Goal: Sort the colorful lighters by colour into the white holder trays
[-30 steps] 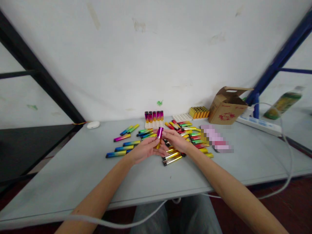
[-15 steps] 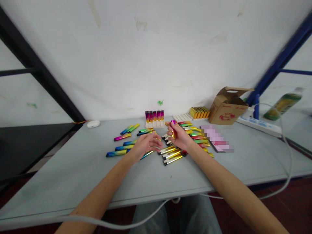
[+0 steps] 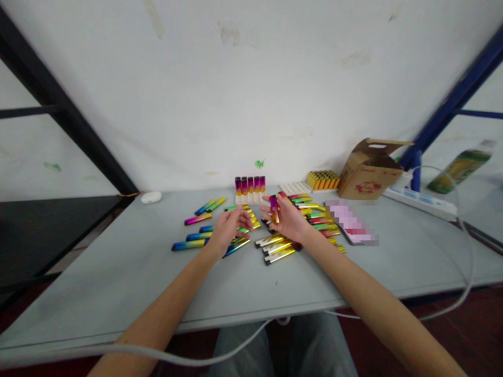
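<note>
My right hand (image 3: pixel 291 220) holds a purple-and-gold lighter (image 3: pixel 274 209) across its fingers, palm turned partly up. To its left, my left hand (image 3: pixel 232 226) hovers over the loose lighters, its fingers apart and loosely bent, holding nothing visible. Beneath and around the hands lie several shiny lighters: blue-yellow lighters (image 3: pixel 187 245) on the left, white-and-gold lighters (image 3: pixel 280 256) in front, and red, green and gold ones (image 3: pixel 320 221) on the right, partly behind my right hand. Beyond the hands, a row of purple-and-gold lighters (image 3: pixel 250 185) stands upright in a white holed tray (image 3: pixel 249 200).
Along the wall are another white holed tray (image 3: pixel 293 187), a block of upright yellow lighters (image 3: pixel 323 180) and an opened cardboard box (image 3: pixel 367 175). A pink phone-like slab (image 3: pixel 348 222) lies right, near a power strip (image 3: pixel 422 203). A white case (image 3: pixel 151 197) sits far left. A white cable (image 3: pixel 188 361) crosses the front.
My right hand has turned its palm further up, and the lighter in it now shows its side, tilted. My left hand has shifted slightly left, away from the right hand.
</note>
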`<state>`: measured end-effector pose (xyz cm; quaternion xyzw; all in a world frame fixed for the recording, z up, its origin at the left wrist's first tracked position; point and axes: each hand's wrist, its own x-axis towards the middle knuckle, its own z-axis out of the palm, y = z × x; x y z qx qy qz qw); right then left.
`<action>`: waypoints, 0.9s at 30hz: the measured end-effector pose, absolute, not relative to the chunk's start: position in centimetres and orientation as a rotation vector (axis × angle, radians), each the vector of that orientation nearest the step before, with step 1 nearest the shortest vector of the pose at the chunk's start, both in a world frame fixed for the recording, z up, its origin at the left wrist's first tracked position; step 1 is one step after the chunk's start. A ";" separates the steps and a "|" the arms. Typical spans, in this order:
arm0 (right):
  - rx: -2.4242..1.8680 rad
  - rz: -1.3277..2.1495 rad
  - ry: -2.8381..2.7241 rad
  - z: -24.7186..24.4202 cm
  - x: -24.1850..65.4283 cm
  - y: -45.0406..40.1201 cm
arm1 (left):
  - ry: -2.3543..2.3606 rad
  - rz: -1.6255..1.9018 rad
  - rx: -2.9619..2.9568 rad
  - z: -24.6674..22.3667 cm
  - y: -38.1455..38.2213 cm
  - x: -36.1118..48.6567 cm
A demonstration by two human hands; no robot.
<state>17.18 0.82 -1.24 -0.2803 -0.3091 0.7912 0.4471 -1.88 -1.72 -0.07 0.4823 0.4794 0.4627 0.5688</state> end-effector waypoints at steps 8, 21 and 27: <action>-0.715 1.963 -0.777 -1.2 17.2 1.0 | 1.155 1.165 1.069 -0.3 -0.8 -2.3; -0.755 1.581 -0.995 -2.6 17.2 1.8 | 1.039 1.123 0.931 0.0 -0.8 -2.4; -0.658 1.471 -1.189 -2.3 16.5 1.0 | 0.974 0.950 1.069 -0.4 -1.2 -2.4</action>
